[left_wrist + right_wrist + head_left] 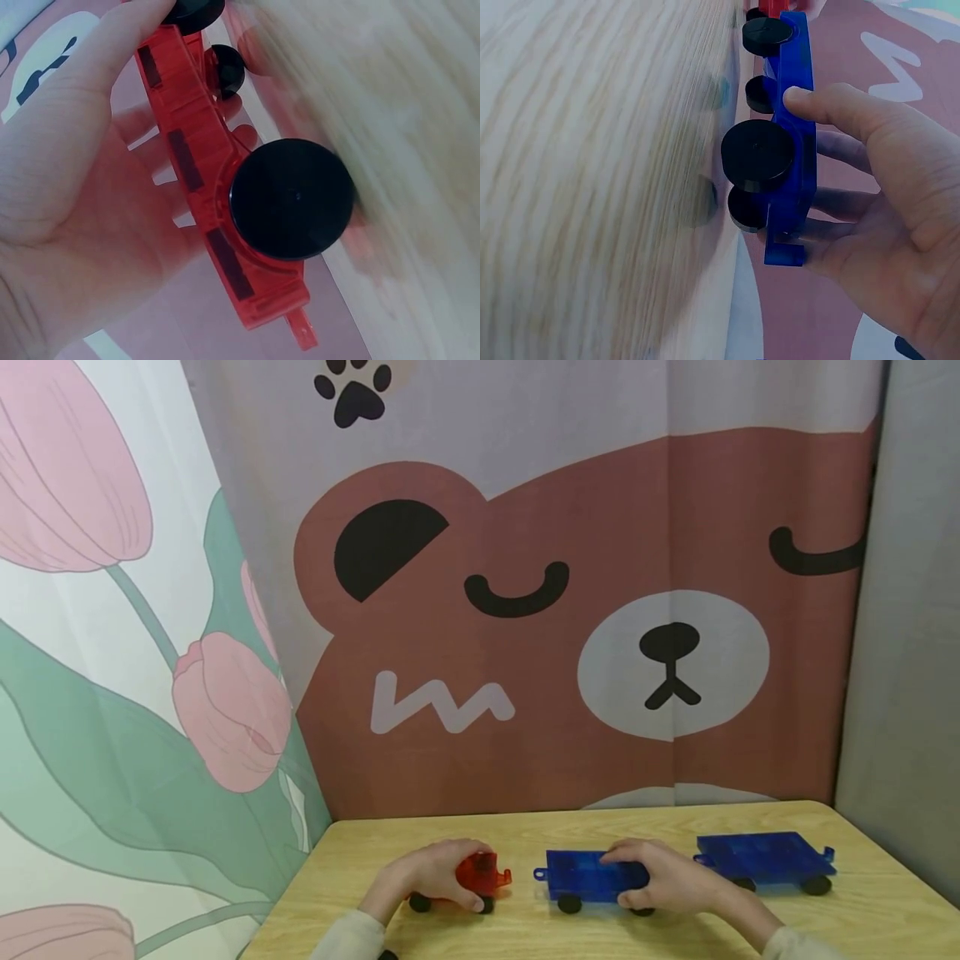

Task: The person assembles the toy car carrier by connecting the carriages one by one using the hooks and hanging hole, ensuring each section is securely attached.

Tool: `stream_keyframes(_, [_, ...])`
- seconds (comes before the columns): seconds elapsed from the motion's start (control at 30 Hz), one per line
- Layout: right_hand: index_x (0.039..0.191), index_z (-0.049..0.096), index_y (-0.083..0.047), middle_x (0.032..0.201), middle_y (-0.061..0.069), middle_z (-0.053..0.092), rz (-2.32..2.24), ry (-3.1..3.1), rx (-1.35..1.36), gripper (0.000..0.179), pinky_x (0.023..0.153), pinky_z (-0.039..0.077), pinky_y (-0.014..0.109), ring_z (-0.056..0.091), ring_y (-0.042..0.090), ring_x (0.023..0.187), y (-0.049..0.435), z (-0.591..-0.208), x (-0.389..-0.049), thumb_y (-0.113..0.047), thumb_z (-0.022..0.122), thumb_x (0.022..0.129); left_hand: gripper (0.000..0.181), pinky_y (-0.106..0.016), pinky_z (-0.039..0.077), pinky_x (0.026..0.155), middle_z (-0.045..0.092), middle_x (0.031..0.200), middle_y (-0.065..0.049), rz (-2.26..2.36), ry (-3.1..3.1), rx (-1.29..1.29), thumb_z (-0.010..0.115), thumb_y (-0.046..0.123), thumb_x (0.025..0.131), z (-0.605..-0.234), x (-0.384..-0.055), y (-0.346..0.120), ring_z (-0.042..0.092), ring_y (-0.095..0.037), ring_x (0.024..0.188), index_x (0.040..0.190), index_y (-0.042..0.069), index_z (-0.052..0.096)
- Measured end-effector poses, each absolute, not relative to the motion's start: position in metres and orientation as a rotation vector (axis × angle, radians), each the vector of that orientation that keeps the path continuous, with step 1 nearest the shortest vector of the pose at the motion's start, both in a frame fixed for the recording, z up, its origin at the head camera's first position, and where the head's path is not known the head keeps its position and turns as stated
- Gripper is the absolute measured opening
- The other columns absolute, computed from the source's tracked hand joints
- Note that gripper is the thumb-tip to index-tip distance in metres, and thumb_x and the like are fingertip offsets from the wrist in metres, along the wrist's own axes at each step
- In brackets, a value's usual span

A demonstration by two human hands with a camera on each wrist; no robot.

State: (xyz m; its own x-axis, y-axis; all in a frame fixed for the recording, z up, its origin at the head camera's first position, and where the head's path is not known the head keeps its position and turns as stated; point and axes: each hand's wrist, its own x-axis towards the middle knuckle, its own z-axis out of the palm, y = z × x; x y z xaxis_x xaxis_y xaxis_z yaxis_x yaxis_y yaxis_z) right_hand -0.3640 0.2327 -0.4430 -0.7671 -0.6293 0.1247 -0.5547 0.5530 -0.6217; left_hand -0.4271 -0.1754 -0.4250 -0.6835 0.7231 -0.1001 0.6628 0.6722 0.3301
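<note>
A translucent red toy car (483, 870) with black wheels stands on the table, its hook pointing right. My left hand (438, 872) grips it from above, thumb on the near side and fingers along the far side. In the left wrist view the red car's side (180, 142) shows dark strips and a large black wheel. To the right, my right hand (670, 878) holds a translucent blue toy wagon (573, 872) by its right part. The wagon's loop faces the red car's hook across a short gap. In the right wrist view my thumb (802, 103) presses the blue wagon's side.
A second blue toy wagon (765, 856) with a hook at its right end stands behind my right hand. The light wooden table (525, 832) backs onto a bear-print curtain (540, 718). A small black object (387, 955) shows at the bottom edge near my left sleeve.
</note>
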Motion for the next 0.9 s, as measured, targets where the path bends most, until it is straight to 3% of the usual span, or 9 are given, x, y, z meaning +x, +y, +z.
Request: stream_keyframes(0.9, [0.139,0.063,-0.011,0.146,0.023,0.046,-0.979,2.681,-0.966,0.051,0.095,0.041,0.068,0.041,0.051,0.132,0.205,-0.436,-0.353,-0.035,0.073,0.096,0.077,-0.033,0.049,0.091,0.058,0.129,0.014,0.469,2.627,1.149,0.080,0.054,0.085,-0.427,-0.424,-0.167,0.056,-0.008,0.109,0.149,0.023,0.051])
